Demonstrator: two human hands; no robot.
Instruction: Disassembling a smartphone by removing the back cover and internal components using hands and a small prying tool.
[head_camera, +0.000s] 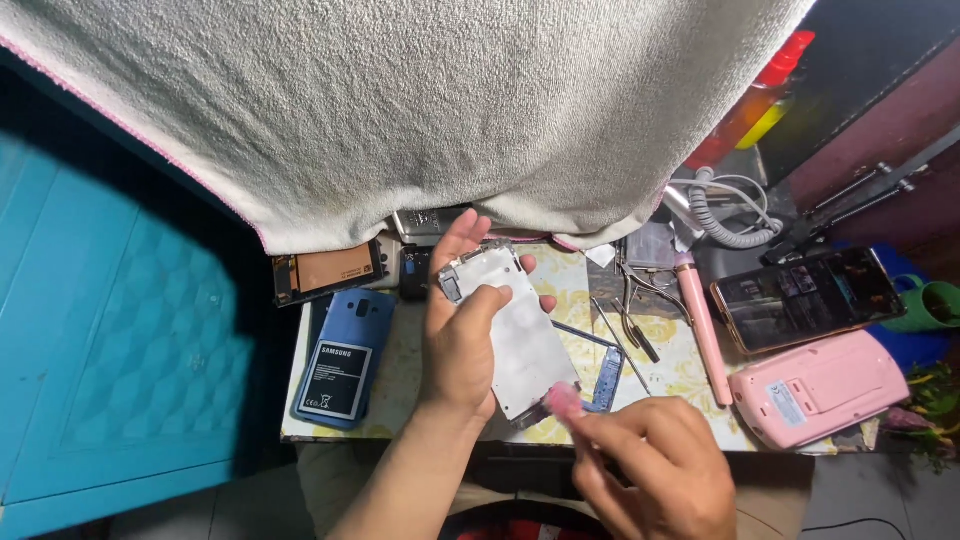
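My left hand (460, 330) holds a silvery-white phone frame panel (515, 335) tilted above the small table, thumb across its face and fingers behind it. My right hand (650, 465) pinches a small pink tool (562, 400) whose tip touches the panel's lower corner. A blue phone back shell with a battery in it (345, 365) lies at the left of the table. Beside it, farther back, rests a phone screen part with an orange-brown back (328, 270).
A large white towel (420, 100) hangs over the top of the view. On the table (400, 385) lie tweezers (632, 320), a thin metal rod, a blue pry piece (608, 378), a pink pen-shaped tool (700, 325), a lit phone (805, 295), a pink device (815, 385).
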